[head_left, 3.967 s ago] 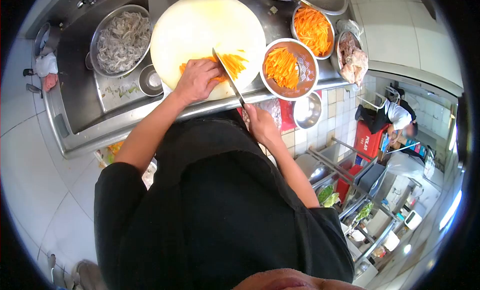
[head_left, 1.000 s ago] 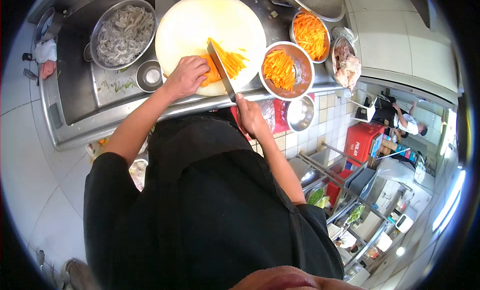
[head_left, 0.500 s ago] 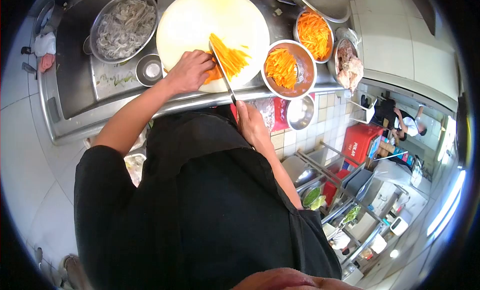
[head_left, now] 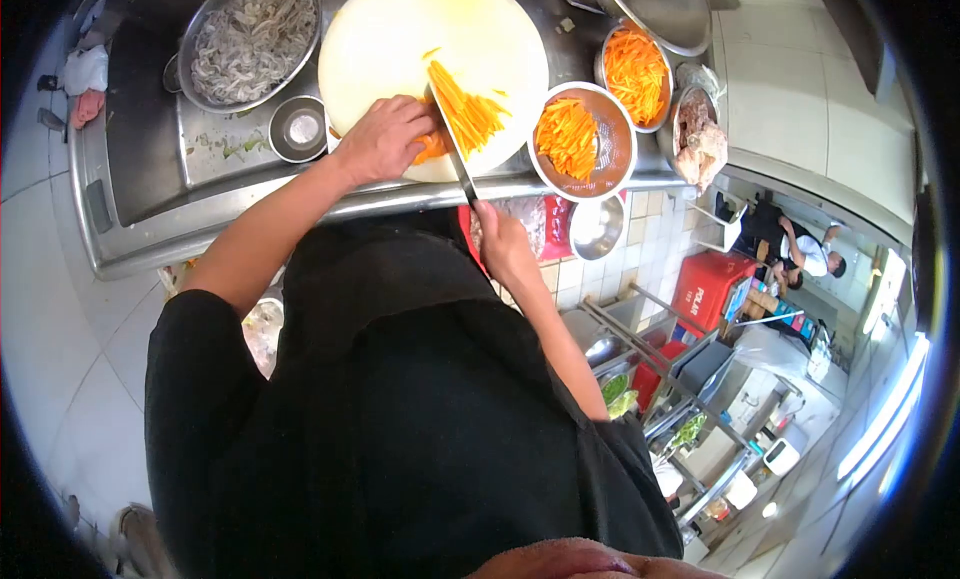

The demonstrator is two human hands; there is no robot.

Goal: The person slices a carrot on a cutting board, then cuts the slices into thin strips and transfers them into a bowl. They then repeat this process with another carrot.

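On the round white cutting board lies a fan of cut carrot strips. My left hand presses with bent fingers on an orange carrot piece at the board's near side. The knife is in my right hand, closed round its handle, which is mostly hidden. Its blade stands between the held carrot and the cut strips. Just right of the board, a colander holds more carrot strips, and a metal bowl behind it holds others.
A large bowl of greyish strips and a small metal bowl stand at the left. Pale meat sits in a bowl at the right. The steel counter's rail runs before me. People are in the right background.
The view has shifted slightly. A small carrot strip now lies apart at the top of the cut pile. Both hands keep nearly the same pose.
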